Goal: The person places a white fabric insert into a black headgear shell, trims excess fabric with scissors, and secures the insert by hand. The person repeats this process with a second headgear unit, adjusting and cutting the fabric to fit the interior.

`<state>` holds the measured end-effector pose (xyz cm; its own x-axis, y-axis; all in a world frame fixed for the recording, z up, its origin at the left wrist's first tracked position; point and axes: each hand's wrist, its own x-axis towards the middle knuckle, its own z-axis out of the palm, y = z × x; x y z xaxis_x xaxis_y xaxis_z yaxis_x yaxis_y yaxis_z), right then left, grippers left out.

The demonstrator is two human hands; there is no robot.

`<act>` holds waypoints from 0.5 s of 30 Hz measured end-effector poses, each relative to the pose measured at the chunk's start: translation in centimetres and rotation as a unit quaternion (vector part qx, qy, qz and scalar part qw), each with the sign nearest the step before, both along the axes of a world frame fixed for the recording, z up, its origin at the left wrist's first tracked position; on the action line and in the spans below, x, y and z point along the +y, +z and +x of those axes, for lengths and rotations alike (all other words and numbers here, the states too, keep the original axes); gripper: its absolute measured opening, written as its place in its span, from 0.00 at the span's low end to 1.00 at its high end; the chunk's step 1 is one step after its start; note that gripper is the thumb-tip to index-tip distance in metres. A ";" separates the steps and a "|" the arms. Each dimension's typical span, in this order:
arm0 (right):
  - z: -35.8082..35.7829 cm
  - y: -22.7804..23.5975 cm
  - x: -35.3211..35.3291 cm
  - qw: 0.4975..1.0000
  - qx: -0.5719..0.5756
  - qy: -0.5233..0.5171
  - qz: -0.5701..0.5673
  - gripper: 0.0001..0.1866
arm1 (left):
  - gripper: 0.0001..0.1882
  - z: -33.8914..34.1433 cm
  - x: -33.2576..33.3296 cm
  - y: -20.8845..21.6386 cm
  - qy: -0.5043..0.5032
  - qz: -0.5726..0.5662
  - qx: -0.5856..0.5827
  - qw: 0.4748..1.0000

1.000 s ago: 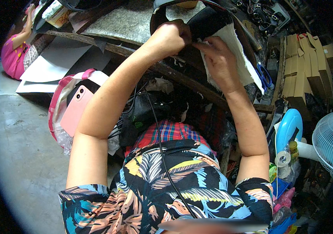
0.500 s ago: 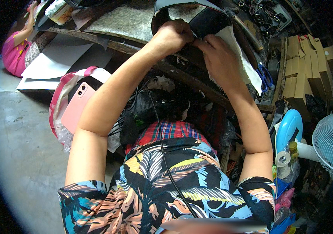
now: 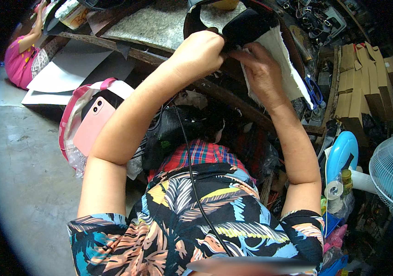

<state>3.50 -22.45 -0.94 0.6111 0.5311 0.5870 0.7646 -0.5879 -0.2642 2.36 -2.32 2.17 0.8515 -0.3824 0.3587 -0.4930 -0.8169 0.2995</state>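
Head view, and both hands are up at the near edge of the desk [image 3: 136,25], working close together on a black piece [image 3: 247,25]. The left hand [image 3: 203,50] is curled into a fist at its near side; the knuckles hide whatever that grip has hold of. The right hand [image 3: 265,76] brings thumb and forefinger in tight at the same edge, though I can't make out what sits between them. Doing this well, I'd judge, means anchoring with the left and making small, even pinches with the right, keeping the cloth flat. And the piece? Just beyond both grips, between them, with pale cloth [image 3: 284,64] spreading right, past the right hand's knuckles.
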 end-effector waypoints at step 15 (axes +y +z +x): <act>-0.5 1.4 0.6 0.996 -0.008 -0.023 -0.090 0.17 | 0.15 2.0 1.0 -1.9 0.061 -0.274 0.242 0.929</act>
